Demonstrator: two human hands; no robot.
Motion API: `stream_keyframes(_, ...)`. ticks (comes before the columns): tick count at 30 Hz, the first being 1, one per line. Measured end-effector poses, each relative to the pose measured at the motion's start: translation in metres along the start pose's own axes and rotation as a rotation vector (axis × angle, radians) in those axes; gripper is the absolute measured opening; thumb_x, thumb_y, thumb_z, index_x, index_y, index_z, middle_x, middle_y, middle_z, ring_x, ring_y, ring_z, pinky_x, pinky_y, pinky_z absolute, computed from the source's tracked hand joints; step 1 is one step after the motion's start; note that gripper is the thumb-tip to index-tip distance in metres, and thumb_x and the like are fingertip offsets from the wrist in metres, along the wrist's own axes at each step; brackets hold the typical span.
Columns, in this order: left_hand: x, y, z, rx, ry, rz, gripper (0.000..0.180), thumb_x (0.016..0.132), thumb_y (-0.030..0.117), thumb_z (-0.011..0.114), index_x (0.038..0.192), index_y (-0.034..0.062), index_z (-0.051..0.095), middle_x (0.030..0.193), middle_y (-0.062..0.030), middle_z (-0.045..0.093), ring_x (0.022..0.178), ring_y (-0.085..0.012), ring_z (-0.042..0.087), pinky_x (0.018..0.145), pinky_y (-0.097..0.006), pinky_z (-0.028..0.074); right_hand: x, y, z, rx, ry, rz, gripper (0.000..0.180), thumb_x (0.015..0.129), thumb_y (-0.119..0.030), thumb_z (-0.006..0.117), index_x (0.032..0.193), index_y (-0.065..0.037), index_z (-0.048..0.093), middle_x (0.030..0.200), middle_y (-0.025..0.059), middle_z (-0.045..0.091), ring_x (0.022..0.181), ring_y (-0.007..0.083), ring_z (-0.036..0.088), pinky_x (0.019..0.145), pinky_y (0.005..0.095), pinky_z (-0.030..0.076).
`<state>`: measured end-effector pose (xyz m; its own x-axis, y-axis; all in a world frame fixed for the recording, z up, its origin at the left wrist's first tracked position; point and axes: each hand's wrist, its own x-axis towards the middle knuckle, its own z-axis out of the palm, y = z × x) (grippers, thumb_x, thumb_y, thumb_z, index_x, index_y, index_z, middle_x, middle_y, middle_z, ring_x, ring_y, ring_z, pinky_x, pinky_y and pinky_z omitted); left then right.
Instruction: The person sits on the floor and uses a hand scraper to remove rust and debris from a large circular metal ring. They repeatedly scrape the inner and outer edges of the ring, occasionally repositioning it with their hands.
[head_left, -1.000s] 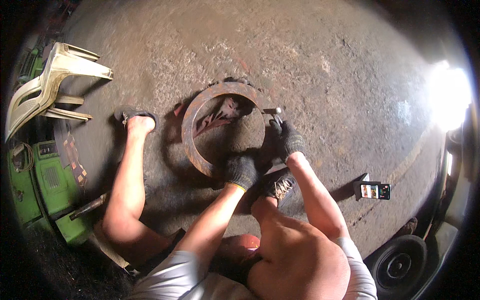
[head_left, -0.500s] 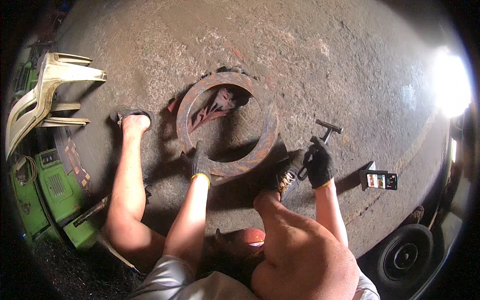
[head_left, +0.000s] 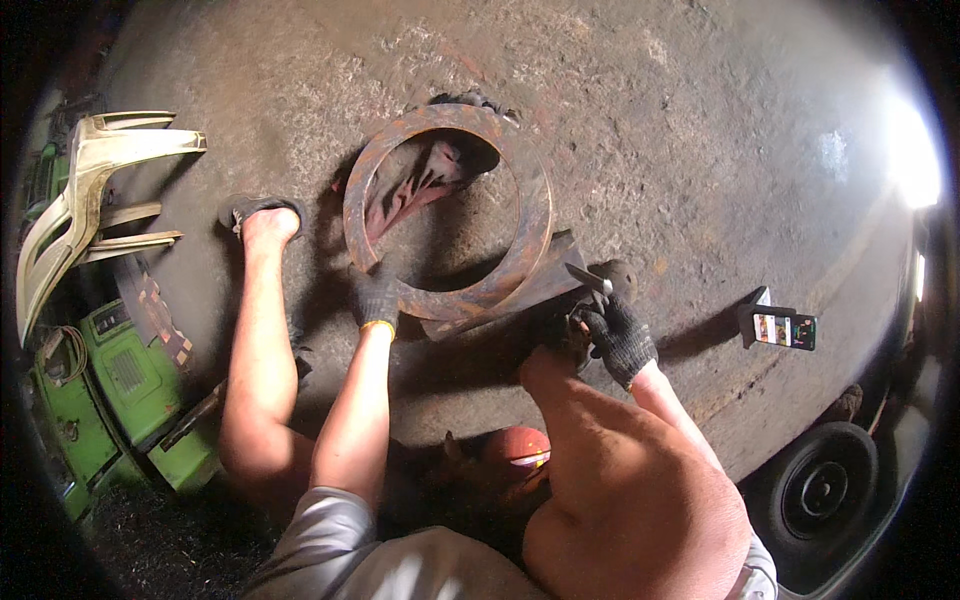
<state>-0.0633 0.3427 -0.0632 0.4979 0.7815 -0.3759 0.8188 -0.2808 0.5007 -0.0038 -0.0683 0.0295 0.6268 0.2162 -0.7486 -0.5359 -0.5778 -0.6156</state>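
Note:
A large rusty metal ring (head_left: 528,210) lies on the concrete floor, propped on a dark metal piece (head_left: 530,290) at its near right. My left hand (head_left: 375,300), in a dark glove, grips the ring's near left rim. In its dark glove, my right hand (head_left: 618,332) holds a hammer (head_left: 600,278), whose head sits just right of the ring's near edge. A reddish rag (head_left: 415,190) lies inside the ring. My bare legs are spread on either side.
A phone (head_left: 785,328) stands propped on the floor to the right. Green machines (head_left: 110,385) and a pale plastic chair (head_left: 80,190) sit at the left. A wheel (head_left: 825,490) is at the lower right. A red object (head_left: 515,450) lies between my legs.
My right hand has brought the hammer in from the right to the ring's near edge. My left hand stays on the ring's rim.

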Motion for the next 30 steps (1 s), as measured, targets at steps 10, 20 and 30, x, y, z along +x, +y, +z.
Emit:
stream_keyframes(10, -0.128, 0.094, 0.044, 0.567, -0.128, 0.887, 0.100, 0.079, 0.053, 0.079, 0.156, 0.0047, 0.039, 0.148, -0.0262, 0.048, 0.134, -0.0437, 0.048, 0.110, -0.055, 0.040, -0.004, -0.034, 0.021, 0.027, 0.249, -0.353, 0.029, 0.103, -0.032, 0.068, 0.117, -0.006, 0.070, 0.096, 0.0089, 0.072, 0.087, 0.0199, 0.067, 0.081, 0.0364, 0.053)
stream_keyframes(20, -0.124, 0.105, 0.081, 0.504, -0.235, 0.814, 0.052, 0.083, 0.049, 0.074, 0.116, 0.0094, 0.066, 0.109, -0.0201, 0.069, 0.099, -0.0414, 0.068, 0.083, -0.055, 0.054, 0.029, -0.010, 0.039, -0.258, 0.282, -0.283, 0.039, 0.103, -0.036, 0.068, 0.126, -0.005, 0.070, 0.098, 0.0204, 0.073, 0.087, 0.0371, 0.071, 0.080, 0.0449, 0.055)
stream_keyframes(30, -0.120, 0.098, 0.089, 0.563, -0.252, 0.838, 0.029, 0.093, 0.026, 0.060, 0.120, 0.0179, 0.068, 0.109, -0.0138, 0.071, 0.101, -0.0371, 0.069, 0.086, -0.048, 0.055, 0.033, -0.016, 0.037, -0.190, 0.322, -0.309, 0.030, 0.104, -0.034, 0.065, 0.114, -0.006, 0.069, 0.099, 0.0224, 0.073, 0.093, 0.0412, 0.071, 0.080, 0.0459, 0.054)
